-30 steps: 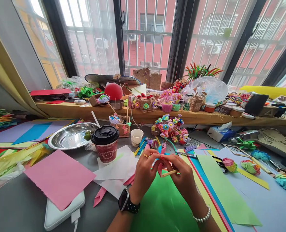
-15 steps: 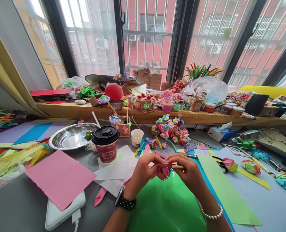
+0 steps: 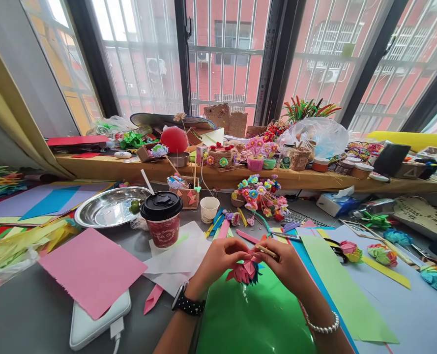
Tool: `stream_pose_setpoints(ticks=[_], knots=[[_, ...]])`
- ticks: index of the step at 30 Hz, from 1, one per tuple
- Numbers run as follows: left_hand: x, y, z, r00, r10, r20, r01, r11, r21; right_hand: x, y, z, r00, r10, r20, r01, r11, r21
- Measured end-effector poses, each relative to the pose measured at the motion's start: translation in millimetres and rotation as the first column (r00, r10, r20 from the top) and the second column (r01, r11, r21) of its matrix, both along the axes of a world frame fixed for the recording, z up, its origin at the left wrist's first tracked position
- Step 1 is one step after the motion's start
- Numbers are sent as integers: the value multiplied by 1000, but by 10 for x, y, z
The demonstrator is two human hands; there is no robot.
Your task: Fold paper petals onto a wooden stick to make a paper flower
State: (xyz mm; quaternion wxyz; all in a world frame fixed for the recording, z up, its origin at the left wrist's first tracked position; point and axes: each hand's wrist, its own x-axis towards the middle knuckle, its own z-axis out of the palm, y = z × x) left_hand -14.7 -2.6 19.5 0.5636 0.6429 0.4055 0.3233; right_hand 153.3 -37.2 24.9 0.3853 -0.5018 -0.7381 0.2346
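Observation:
A folded paper flower [image 3: 245, 273], pink with some dark blue petals, hangs petals-down between my hands over a glossy green surface [image 3: 255, 319]. My left hand [image 3: 227, 255] pinches the flower's upper end with thumb and fingertips. From the other side, my right hand [image 3: 279, 258] presses its fingertips against the same end. A thin pale wooden stick [image 3: 268, 251] is also held in the right hand, slanting across the fingers. The fingertips hide just where the flower is gripped.
To the left stand a lidded red cup [image 3: 162, 221] with a straw and a metal dish [image 3: 111, 209]. Pink paper [image 3: 93, 273] lies over a white power bank [image 3: 100, 322]. A paper cup [image 3: 209, 210] and fuzzy flowers [image 3: 260, 194] stand behind my hands. Green paper [image 3: 345, 290] lies right.
Both hands have turned and dropped slightly, so the flower now shows lower and more fully, with its dark blue petals visible. The stick in my right hand has tilted.

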Motion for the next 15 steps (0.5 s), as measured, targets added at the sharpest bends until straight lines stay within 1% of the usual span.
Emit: stream_pose_setpoints(ticks=[2, 5, 9, 15], knots=[[-8, 2, -3, 1000, -5, 15, 6, 999, -42, 5, -6, 5, 1000, 3, 5, -3, 1000, -1], [-26, 3, -5, 998, -27, 51, 31, 997, -70, 8, -9, 12, 1000, 8, -2, -8, 1000, -7], [-34, 0, -8, 998, -31, 54, 34, 997, -65, -4, -14, 34, 1000, 26, -15, -26, 999, -18], [-5, 4, -35, 999, -11, 30, 12, 1000, -17, -29, -16, 33, 997, -48, 66, 45, 998, 49]])
